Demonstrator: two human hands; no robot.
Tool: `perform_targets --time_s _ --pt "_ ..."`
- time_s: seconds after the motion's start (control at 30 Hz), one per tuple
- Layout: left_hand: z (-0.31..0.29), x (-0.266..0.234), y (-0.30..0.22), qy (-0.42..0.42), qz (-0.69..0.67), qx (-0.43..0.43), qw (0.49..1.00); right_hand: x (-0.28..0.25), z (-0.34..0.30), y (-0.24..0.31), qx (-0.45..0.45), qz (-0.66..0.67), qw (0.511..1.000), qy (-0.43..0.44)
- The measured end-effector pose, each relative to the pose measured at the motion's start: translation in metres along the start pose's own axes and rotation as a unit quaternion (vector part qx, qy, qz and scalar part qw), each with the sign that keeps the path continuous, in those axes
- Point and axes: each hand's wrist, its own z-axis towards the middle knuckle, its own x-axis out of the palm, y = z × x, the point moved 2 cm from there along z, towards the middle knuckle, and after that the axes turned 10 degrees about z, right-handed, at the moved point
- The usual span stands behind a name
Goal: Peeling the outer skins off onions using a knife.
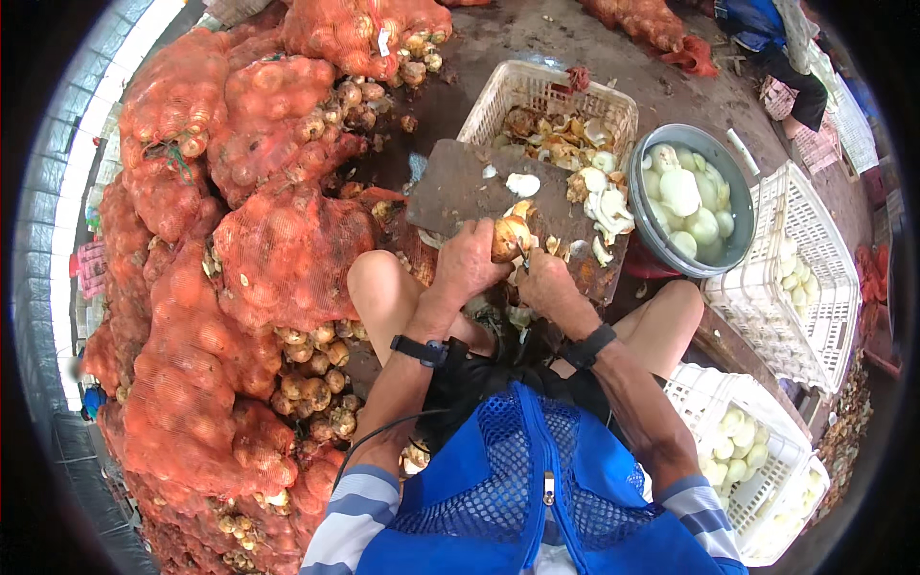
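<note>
My left hand [471, 261] is closed around a brown-skinned onion [508, 240], partly peeled, above the near edge of a dark wooden board [460, 187]. Close against the onion's right side, my right hand [553, 286] grips what looks like a small knife [524, 258]; only a bit of dark blade shows, and the handle is hidden in the fingers. Pale peelings [608, 211] and a white onion piece [522, 185] lie on the board.
Behind the board stands a crate [479, 107] with onion skins. To the right are a grey bucket [640, 216] of peeled onions in water and white crates [810, 331] [767, 498] holding peeled onions. Red mesh sacks [287, 249] and loose onions [311, 391] crowd the left. Another person [800, 86] is far right.
</note>
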Motion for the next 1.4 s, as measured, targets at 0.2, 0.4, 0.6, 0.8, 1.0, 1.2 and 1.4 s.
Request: perform_targets --time_s 0.2,0.4,0.6,0.8,1.0,1.2,1.4 --pt "-0.003 -0.003 0.002 -0.020 -0.050 0.006 0.999 0.009 -0.027 -0.011 -0.021 0.016 0.999 -0.043" --pt "0.001 -0.007 0.008 0.035 -0.194 -0.057 0.979 0.008 -0.038 -0.017 -0.050 0.034 0.997 -0.057" --pt "0.002 0.008 0.017 0.041 -0.211 -0.129 0.968 -0.013 -0.051 -0.019 -0.048 0.057 0.996 -0.057" --pt "0.004 0.005 0.000 0.000 -0.113 -0.072 0.991 -0.023 -0.042 -0.022 -0.053 -0.044 0.996 -0.060" --pt "0.004 -0.001 -0.020 -0.020 -0.065 -0.070 0.995 -0.031 -0.047 -0.021 -0.068 -0.127 0.986 -0.088" --pt "0.009 -0.002 -0.040 0.025 0.005 -0.132 0.991 -0.037 -0.049 -0.022 -0.104 -0.177 0.969 -0.136" --pt "0.011 0.003 -0.043 0.031 0.060 -0.113 0.991 -0.040 -0.038 -0.021 -0.049 -0.176 0.978 -0.103"
